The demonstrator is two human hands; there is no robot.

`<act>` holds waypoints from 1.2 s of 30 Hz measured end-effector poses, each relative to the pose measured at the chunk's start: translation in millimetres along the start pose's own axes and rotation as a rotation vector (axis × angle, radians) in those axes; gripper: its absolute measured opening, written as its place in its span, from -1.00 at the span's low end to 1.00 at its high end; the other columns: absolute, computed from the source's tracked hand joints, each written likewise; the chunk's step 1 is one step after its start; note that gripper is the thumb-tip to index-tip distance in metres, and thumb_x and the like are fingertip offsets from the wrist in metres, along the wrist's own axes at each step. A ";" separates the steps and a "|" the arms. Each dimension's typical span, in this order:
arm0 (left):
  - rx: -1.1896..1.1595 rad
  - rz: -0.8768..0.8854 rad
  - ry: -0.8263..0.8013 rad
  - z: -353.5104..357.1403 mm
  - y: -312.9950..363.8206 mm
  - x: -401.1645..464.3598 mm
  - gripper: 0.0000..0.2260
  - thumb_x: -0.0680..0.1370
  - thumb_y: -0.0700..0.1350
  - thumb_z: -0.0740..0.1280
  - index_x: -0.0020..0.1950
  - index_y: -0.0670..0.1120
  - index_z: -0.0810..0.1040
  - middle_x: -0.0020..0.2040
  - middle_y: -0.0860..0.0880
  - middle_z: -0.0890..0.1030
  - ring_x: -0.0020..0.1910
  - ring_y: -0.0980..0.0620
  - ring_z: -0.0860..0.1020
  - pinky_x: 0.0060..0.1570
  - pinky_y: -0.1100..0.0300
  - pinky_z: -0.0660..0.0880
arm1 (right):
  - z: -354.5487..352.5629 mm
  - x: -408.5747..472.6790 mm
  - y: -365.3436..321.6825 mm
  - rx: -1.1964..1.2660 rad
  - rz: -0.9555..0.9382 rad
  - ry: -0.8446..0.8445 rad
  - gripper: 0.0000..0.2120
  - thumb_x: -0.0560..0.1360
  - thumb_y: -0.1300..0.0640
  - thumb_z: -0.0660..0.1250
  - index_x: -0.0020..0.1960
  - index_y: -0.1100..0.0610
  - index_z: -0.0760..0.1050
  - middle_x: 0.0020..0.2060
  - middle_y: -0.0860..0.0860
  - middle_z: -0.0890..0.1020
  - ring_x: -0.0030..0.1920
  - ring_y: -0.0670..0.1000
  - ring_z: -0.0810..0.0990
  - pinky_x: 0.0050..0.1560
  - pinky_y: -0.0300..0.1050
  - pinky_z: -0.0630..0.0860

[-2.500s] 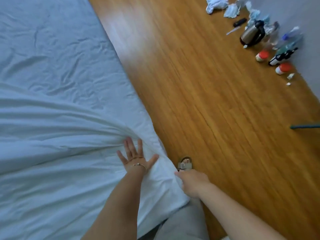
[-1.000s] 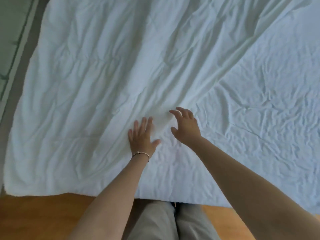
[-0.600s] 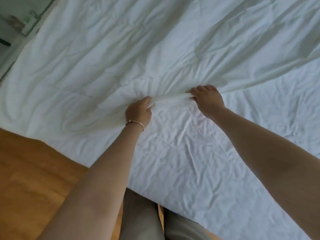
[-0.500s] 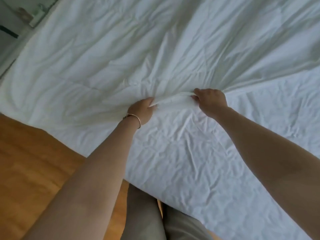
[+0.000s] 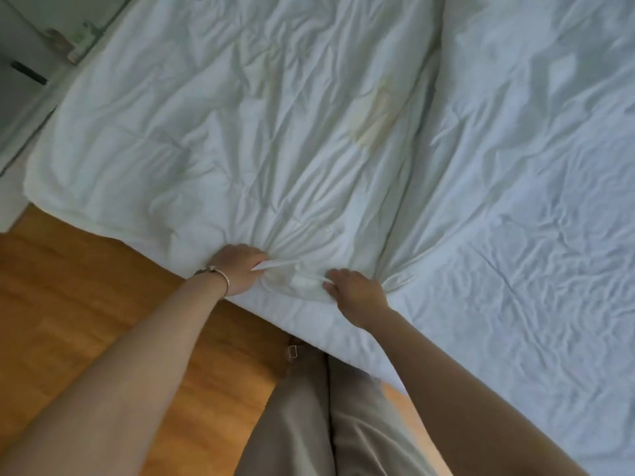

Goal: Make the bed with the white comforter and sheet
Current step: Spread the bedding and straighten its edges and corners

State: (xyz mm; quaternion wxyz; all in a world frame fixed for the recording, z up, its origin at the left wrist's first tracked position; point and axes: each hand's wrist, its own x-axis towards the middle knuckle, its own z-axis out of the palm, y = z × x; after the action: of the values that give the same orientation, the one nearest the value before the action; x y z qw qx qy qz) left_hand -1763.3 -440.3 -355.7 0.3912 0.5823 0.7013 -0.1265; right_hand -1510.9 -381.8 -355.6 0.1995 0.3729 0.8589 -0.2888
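The white comforter (image 5: 247, 139) lies creased over the left and middle of the bed, with a yellowish patch near its centre. The white sheet (image 5: 536, 214) covers the mattress to the right, finely wrinkled. My left hand (image 5: 238, 269), with a thin bracelet at the wrist, grips the comforter's near edge at the bedside. My right hand (image 5: 354, 286) grips the same edge a short way to the right. The fabric bunches into folds that fan out from both hands.
Wooden floor (image 5: 86, 304) runs along the near side of the bed, under my legs in beige trousers (image 5: 326, 417). A grey wall and a ledge with small items (image 5: 79, 42) stand at the far left corner.
Both hands gripped the comforter's edge out on the bed and have drawn it toward me to the bedside. The comforter now lies lower and more bunched at my hands.
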 end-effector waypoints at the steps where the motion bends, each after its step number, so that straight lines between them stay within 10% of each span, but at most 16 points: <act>1: -0.035 0.026 -0.020 -0.9 3.3 -1.2 -0.87 0.58 0.00 0.24 0.08 0.06 0.53 -0.05 0.09 0.53 -0.03 0.05 0.46 -0.05 0.17 0.36 | -1.1 -1.8 6.7 -0.025 -0.033 -0.030 -0.59 0.62 -0.22 0.04 0.28 0.03 0.37 0.16 -0.02 0.49 0.20 0.05 0.47 0.10 0.02 0.44; 8: 0.438 0.337 0.135 8.4 36.1 -12.2 -0.08 0.29 0.43 0.33 0.52 0.17 0.01 0.37 0.08 0.21 0.35 -0.01 0.22 0.37 -0.01 0.12 | -33.3 -13.4 63.4 -0.513 -0.087 0.246 -0.18 -0.07 -0.30 0.60 0.09 0.04 0.55 0.00 0.07 0.57 -0.02 0.16 0.51 0.17 0.11 0.35; 16: 0.223 0.412 0.331 27.4 146.7 15.8 -0.37 0.53 0.13 0.33 0.52 0.07 0.13 0.33 0.03 0.42 0.28 -0.01 0.39 0.25 0.11 0.27 | -52.6 -33.3 140.4 -0.572 0.062 0.542 -0.71 0.37 0.19 0.22 0.02 0.10 0.62 -0.05 0.22 0.52 0.03 0.29 0.48 0.15 0.21 0.43; 21: 0.057 0.201 0.123 21.6 167.9 16.7 -0.58 0.66 0.06 0.13 0.51 0.05 0.23 0.38 -0.01 0.43 0.31 -0.03 0.41 0.25 0.11 0.37 | -75.0 -39.5 123.5 -0.503 0.134 0.007 -0.57 0.57 0.11 0.17 0.44 -0.04 0.34 0.17 0.09 0.58 0.19 0.16 0.55 0.09 0.00 0.45; 27: 0.352 0.040 -0.257 24.6 176.2 -4.1 -0.59 0.59 0.15 0.20 0.43 0.09 0.37 0.29 0.02 0.49 0.21 -0.04 0.50 0.14 0.08 0.47 | -25.2 -82.5 96.3 -0.277 0.077 -0.274 -0.54 0.57 -0.19 0.21 0.41 -0.05 0.35 0.26 0.04 0.54 0.25 0.12 0.51 0.23 0.03 0.46; 33: 0.274 -0.184 -0.459 10.2 262.8 25.8 -0.45 0.40 0.00 0.38 0.36 -0.13 0.41 0.23 -0.14 0.48 0.15 -0.11 0.53 0.09 0.07 0.52 | -22.6 -107.7 164.5 -0.340 -0.270 0.212 -0.26 0.29 -0.21 0.50 0.38 0.02 0.38 0.32 0.06 0.45 0.28 0.15 0.40 0.33 0.07 0.20; 36: -0.097 -0.247 -0.276 8.4 315.4 47.4 -0.10 0.32 0.14 0.41 0.51 -0.05 0.03 0.41 -0.15 0.21 0.34 -0.17 0.29 0.21 0.01 0.37 | -62.3 -106.7 247.8 -0.280 -0.132 0.282 0.00 0.14 -0.27 0.55 0.47 0.05 0.30 0.42 0.12 0.36 0.40 0.20 0.30 0.39 0.15 0.19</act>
State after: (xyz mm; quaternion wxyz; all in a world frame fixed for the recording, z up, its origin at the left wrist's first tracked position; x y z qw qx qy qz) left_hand -1471.9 -320.2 -306.6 0.4930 0.4493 0.7124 -0.2182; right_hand -1263.0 -260.2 -335.2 0.1078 0.3213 0.9326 -0.1240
